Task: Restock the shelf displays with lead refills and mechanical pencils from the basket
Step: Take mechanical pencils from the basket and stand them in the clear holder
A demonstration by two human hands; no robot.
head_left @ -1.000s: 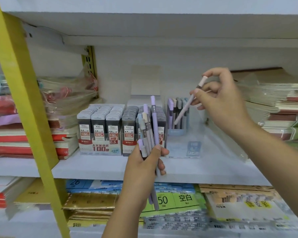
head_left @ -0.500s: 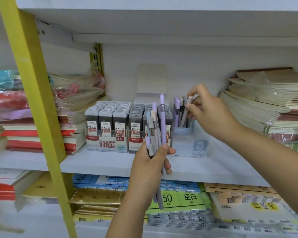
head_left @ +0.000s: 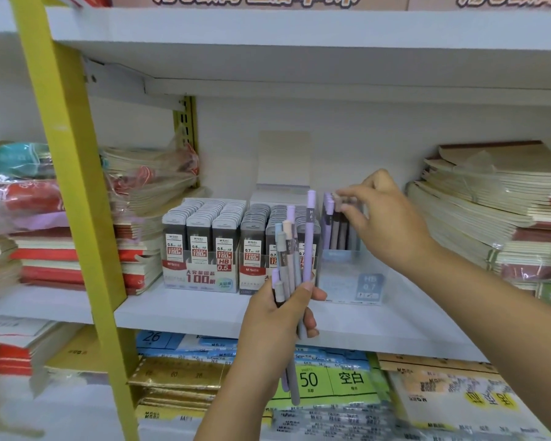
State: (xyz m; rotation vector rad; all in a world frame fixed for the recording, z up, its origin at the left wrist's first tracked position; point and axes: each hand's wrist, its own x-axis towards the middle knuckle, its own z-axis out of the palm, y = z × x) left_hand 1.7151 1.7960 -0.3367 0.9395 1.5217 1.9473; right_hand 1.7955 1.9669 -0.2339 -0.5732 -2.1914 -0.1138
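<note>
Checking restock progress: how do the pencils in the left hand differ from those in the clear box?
Held pencils are gripped by the left hand in front of the shelf; boxed pencils stand in the clear box, the right hand pinching one. Held pencils' tops are uneven; boxed pencils' tops are level. Both stand caps up.

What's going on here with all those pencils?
A person is filling up a shop shelf. Their left hand grips a bunch of mechanical pencils in front of the shelf. Their right hand pinches the top of one pencil standing in the clear display box, next to others already in it. Rows of lead refill packs stand just left of that box.
</note>
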